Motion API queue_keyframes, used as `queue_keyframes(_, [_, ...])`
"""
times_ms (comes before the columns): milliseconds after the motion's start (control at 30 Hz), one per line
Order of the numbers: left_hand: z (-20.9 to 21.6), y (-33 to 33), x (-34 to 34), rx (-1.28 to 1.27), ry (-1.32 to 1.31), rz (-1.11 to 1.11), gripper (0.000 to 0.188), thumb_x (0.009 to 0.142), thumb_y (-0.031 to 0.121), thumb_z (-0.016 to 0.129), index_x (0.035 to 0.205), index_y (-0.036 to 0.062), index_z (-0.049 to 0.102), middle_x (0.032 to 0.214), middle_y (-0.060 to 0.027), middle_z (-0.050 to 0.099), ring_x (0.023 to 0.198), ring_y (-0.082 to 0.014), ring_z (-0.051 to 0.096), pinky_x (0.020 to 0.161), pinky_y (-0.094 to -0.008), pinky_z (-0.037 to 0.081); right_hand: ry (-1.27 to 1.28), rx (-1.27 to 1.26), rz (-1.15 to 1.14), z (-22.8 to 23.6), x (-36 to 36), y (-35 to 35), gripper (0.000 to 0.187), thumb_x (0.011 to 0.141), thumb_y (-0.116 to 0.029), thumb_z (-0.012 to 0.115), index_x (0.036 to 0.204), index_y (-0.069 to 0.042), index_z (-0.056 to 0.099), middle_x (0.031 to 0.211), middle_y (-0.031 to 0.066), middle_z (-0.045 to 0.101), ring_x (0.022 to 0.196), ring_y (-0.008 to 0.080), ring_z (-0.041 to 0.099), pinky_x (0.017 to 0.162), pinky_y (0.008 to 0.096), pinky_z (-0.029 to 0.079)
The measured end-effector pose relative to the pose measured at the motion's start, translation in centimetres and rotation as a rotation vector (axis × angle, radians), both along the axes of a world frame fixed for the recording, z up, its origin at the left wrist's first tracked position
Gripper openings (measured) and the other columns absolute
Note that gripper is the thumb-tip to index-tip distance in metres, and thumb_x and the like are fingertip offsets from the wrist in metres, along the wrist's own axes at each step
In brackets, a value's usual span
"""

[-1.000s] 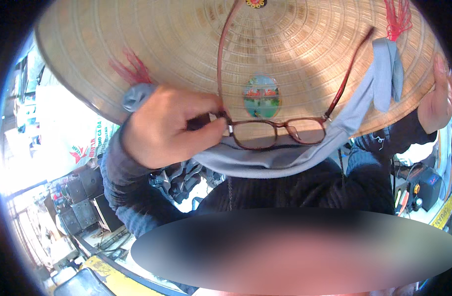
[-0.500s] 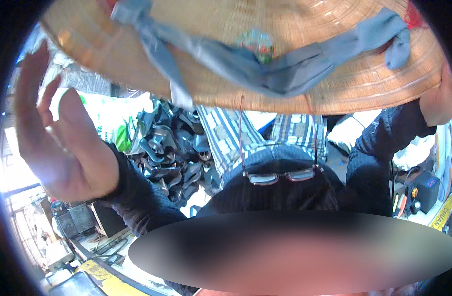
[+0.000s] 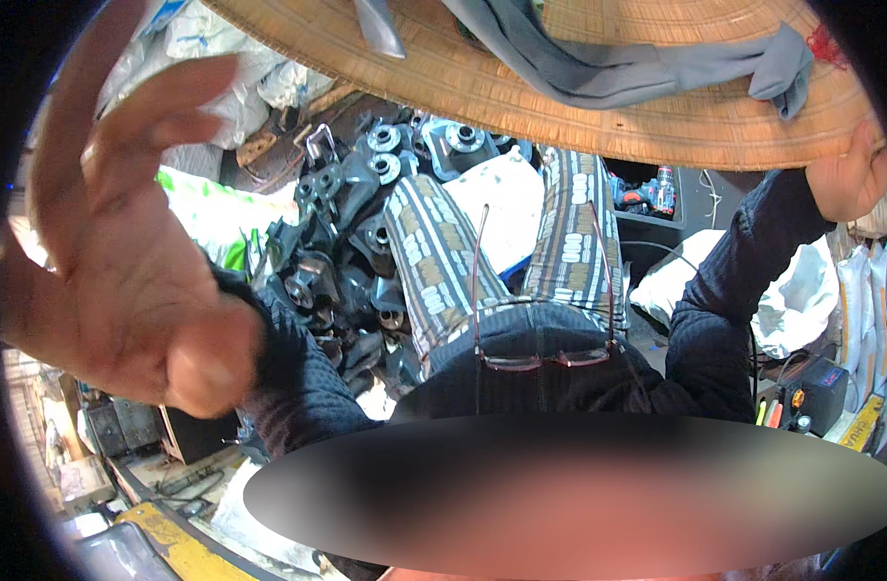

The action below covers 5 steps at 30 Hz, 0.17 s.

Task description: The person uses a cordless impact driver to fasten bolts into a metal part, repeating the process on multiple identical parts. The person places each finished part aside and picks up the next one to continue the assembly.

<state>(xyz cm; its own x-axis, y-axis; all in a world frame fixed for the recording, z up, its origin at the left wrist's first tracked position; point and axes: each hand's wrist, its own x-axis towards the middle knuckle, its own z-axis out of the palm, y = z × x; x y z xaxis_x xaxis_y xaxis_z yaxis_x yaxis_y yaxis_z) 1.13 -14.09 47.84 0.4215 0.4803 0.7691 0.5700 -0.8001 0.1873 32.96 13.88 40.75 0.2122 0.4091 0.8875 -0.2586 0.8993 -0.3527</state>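
A woven conical straw hat fills the upper right, its underside showing. A grey cloth strap hangs across it. My right hand grips the hat's rim at the far right, fingers closed on the edge. Close to the camera at the left, my left hand is raised with its fingers apart and holds nothing. It is somewhat blurred by motion and is apart from the hat. Eyeglasses hang against my dark top, below the patterned trousers on my legs.
Dark metal parts with round flanges lie heaped beside my legs. A white sack lies between the legs. A blue and red power drill rests in a grey crate. White bags and a black box are at the right.
The hat has shifted upward, uncovering more of the metal parts and the drill. My left hand has turned and come nearer the camera. My right hand stays on the rim.
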Motion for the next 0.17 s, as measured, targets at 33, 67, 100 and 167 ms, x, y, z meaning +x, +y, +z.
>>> queue_keyframes(33, [-0.8, -0.9, 0.2, -0.134, -0.025, -0.049, 0.063, 0.075, 0.033, 0.065, 0.129, 0.0141, 0.039, 0.133, -0.0303, 0.032, 0.109, -0.0462, 0.046, 0.073, -0.0485, 0.051, -0.012, -0.019, 0.0, -0.1, -0.2, 0.1, 0.047, 0.084, -0.016, 0.053, 0.126, 0.003, 0.041, 0.123, 0.0188, 0.047, 0.11, 0.0283, 0.048, 0.092, 0.0382, 0.041])
queue_keyframes(67, [-0.6, -0.5, -0.9, -0.193, -0.019, -0.182, 0.063, 0.073, 0.039, 0.066, 0.128, 0.0169, 0.041, 0.134, -0.0269, 0.031, 0.111, -0.0461, 0.043, 0.075, -0.0504, 0.049, -0.008, -0.035, -0.03, -0.4, -0.2, 0.1, 0.047, 0.084, -0.016, 0.053, 0.126, 0.004, 0.041, 0.123, 0.019, 0.047, 0.11, 0.0284, 0.048, 0.092, 0.0382, 0.041])
queue_keyframes(100, [-0.7, -0.3, -2.1, -0.261, -0.012, -0.313, 0.064, 0.072, 0.045, 0.067, 0.126, 0.0197, 0.044, 0.136, -0.0234, 0.031, 0.112, -0.0459, 0.041, 0.077, -0.0523, 0.047, -0.002, -0.021, -0.025, -0.2, 0.0, 0.3, 0.047, 0.084, -0.016, 0.053, 0.126, 0.004, 0.041, 0.123, 0.0192, 0.047, 0.11, 0.0284, 0.049, 0.092, 0.0382, 0.041])
queue_keyframes(167, [2.5, -8.3, -1.9, -0.329, -0.013, -0.452, 0.067, 0.069, 0.05, 0.068, 0.126, 0.0211, 0.045, 0.139, -0.0174, 0.028, 0.113, -0.0458, 0.039, 0.08, -0.0537, 0.045, -0.009, -0.085, -0.045, -1.1, -0.5, 0.2, 0.047, 0.085, -0.015, 0.053, 0.126, 0.004, 0.041, 0.123, 0.0195, 0.047, 0.11, 0.0284, 0.049, 0.093, 0.0382, 0.041])
